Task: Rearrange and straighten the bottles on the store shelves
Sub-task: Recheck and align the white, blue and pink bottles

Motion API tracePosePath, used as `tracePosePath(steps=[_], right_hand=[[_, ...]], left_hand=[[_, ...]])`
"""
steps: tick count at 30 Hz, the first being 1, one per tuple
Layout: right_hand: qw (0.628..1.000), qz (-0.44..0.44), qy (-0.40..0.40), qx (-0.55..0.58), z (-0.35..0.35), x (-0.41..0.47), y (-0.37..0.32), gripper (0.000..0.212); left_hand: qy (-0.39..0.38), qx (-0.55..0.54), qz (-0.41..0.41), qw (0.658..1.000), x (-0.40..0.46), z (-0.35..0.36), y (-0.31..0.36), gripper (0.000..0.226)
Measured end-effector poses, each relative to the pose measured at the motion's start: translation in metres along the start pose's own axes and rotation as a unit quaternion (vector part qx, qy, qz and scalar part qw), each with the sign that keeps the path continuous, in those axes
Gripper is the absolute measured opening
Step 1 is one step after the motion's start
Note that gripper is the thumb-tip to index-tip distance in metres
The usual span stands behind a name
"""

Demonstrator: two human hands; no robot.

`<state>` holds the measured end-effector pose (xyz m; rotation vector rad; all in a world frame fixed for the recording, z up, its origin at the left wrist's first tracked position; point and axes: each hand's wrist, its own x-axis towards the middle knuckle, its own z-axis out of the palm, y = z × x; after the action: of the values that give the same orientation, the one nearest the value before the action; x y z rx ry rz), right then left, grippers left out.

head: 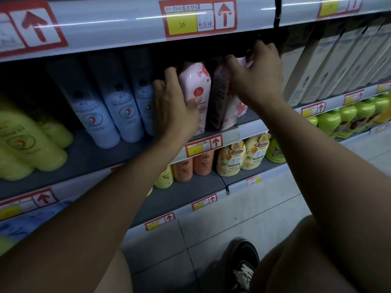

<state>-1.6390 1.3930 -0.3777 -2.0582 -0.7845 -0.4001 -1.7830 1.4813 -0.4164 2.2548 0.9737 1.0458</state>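
Item: 2 pink floral bottles, middle shelf [249, 129], mid-task. Our left hand [175, 106] has its grip wrapped round the upright pink bottle [195, 85], label facing out. Our right hand [257, 75] grasps the top of the second pink bottle [224, 102], which leans and shows its back label; it needs turning. The white-blue bottles [110, 106] beside them stand in a row. The yellow bottles [27, 142] at far left look crowded, likely still to straighten.
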Motion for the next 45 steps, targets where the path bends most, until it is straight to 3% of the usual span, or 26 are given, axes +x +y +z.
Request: tracePosePath(steps=[5, 11, 22, 26, 29, 35, 41, 45], right_hand=[[0.998, 0.01, -0.004, 0.057, -0.006, 0.003, -0.006, 0.023], [0.997, 0.009, -0.014, 0.072, -0.005, 0.003, -0.01, 0.044], [0.992, -0.014, -0.071, 0.099, -0.011, 0.005, -0.002, 0.032], [0.991, 0.006, -0.061, 0.119, -0.005, 0.006, -0.008, 0.049], [0.996, 0.009, -0.035, 0.078, -0.003, 0.006, -0.014, 0.056], [1.0, 0.026, 0.005, 0.001, 0.009, 0.011, -0.013, 0.041], [0.999, 0.046, 0.016, 0.004, 0.018, 0.01, -0.016, 0.051], [0.998, 0.053, 0.027, -0.007, 0.021, 0.011, -0.017, 0.049]], left_hand=[[0.004, 0.013, 0.002, 1.0, -0.002, -0.004, 0.0, 0.044], [0.007, -0.002, 0.017, 1.0, -0.003, -0.003, -0.002, 0.045], [0.012, -0.013, 0.022, 1.0, -0.003, -0.002, -0.004, 0.043], [0.012, -0.015, 0.023, 1.0, -0.003, -0.002, -0.005, 0.043], [0.013, -0.019, 0.027, 0.999, -0.002, -0.001, -0.007, 0.044], [0.025, -0.033, 0.033, 0.999, 0.0, 0.005, -0.011, 0.047], [0.037, -0.033, 0.039, 0.998, -0.001, 0.01, -0.01, 0.044], [0.035, -0.001, 0.04, 0.999, -0.009, 0.008, -0.006, 0.056]])
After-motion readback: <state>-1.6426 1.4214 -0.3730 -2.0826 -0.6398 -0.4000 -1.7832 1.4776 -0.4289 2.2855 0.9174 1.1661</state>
